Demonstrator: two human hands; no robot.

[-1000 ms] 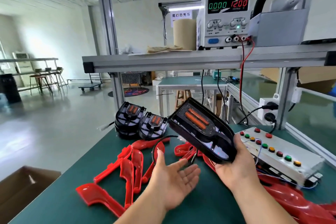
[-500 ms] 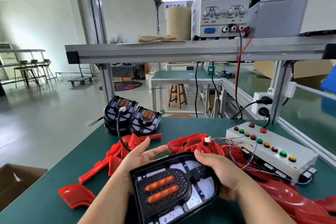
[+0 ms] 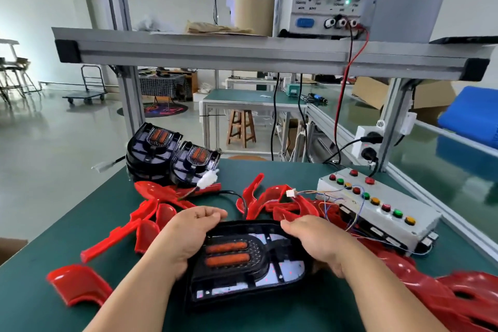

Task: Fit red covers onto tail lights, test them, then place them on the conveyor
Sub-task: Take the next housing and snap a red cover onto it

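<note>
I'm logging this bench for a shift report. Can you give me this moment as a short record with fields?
left hand: grips the tail light's left edge
right hand: grips its right edge
tail light: black, face up, no red cover fitted
red covers: loose, scattered on the green table
other tail lights: stacked black units, far left of table
button box: grey, right side, coloured buttons, wires trailing
</note>
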